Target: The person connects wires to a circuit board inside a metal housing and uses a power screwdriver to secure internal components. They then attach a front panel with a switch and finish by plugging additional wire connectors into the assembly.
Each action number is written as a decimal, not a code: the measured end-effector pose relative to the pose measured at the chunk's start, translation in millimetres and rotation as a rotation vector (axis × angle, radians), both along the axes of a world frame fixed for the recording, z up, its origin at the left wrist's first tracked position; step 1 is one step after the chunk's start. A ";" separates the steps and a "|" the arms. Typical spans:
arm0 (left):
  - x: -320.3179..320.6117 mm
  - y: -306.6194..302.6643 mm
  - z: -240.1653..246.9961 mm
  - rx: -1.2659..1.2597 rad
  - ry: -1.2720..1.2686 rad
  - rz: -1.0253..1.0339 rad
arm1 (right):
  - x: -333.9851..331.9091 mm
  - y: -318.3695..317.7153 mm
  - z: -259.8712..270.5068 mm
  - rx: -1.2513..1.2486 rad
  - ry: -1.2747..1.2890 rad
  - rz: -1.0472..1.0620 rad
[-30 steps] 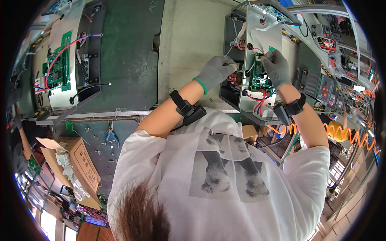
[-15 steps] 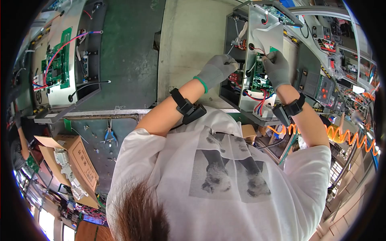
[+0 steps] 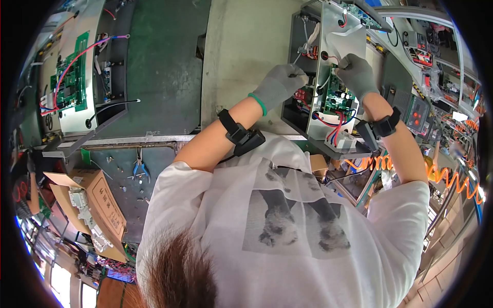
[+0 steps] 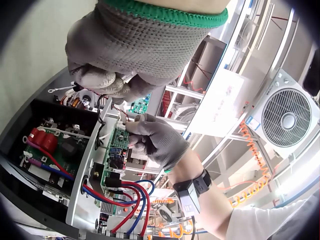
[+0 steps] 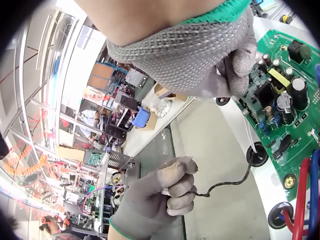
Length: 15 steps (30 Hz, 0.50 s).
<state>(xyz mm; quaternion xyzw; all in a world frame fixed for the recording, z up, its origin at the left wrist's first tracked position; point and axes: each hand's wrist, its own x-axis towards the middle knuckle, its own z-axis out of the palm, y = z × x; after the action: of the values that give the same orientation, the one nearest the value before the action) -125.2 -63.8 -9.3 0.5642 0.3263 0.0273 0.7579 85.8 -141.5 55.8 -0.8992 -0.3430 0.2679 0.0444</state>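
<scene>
Firstly, one left hand (image 3: 281, 84) in a grey glove with a green cuff: fingers curled round the end of a black cable (image 5: 227, 183), held beside the open side of a dark metal case (image 3: 292, 124). One black cable, twisted: it ran slack from that hand to a rubber ring (image 5: 257, 157) in the silver plate (image 3: 341, 45) of the case. One right hand (image 3: 358, 76), gloved alike: thumb and finger drawn together on a thin red wire (image 3: 332, 57) at the edge of a green board (image 5: 302, 125); the exact grip was hidden by the glove. One green board, fixed to the plate, bearing capacitors and other small parts. Several red and blue wires (image 4: 137, 198), at the lower end of the board. One second case (image 3: 118, 77), at the far left of the bench (image 3: 164, 66), with its own board (image 3: 81, 77) and a pink-red cable lying across it. One pair of blue-handled pliers (image 3: 139, 170), on a lower dark surface. One cardboard box (image 3: 105, 200), open, near the pliers, with pale parts inside.
</scene>
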 end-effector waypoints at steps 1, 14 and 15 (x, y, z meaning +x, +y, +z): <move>-0.1 1.4 5.3 -0.004 0.002 -0.005 | -4.0 3.4 2.8 0.005 -0.064 0.058; 0.2 -5.0 24.6 -0.034 -0.500 0.178 | -73.4 -9.2 49.2 0.140 0.171 0.487; 2.9 -8.7 22.8 -0.005 -0.543 0.199 | -76.2 -10.0 53.1 -0.005 0.345 0.374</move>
<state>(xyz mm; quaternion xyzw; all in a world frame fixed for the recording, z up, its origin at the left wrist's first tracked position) -122.3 -72.5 13.6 0.4995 0.1655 0.2509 0.8125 9.6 -151.5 108.9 -0.7611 -0.4902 0.4218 0.0500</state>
